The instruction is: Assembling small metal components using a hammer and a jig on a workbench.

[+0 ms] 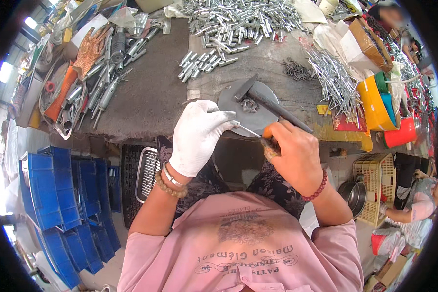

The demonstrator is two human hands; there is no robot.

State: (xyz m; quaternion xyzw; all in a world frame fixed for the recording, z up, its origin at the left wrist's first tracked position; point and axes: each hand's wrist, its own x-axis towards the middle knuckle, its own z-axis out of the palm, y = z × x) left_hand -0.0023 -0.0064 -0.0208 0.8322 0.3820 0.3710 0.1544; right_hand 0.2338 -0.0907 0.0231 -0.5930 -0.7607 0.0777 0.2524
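A thin metal rod (pixel 248 130) runs between my two hands at the near edge of the bench. My left hand (pixel 199 134), in a white glove, pinches its left end. Bare, with dark-stained fingertips, my right hand (pixel 297 153) is closed at the rod's other end; whatever else its fingers hold is hidden. Just beyond lies a round grey plate (pixel 228 102) with a small heap of metal bits (pixel 249 105) on it. A hammer (pixel 272 103) rests across the plate, its handle pointing toward my right hand.
Silver metal sleeves (pixel 243 22) are heaped at the back, with a smaller group (pixel 202 64) nearer. To the right are thin rods (pixel 337 80), dark small parts (pixel 299 69) and a yellow container (pixel 377 104). An orange glove (pixel 88 51) lies left; blue bins (pixel 58 190) stand below.
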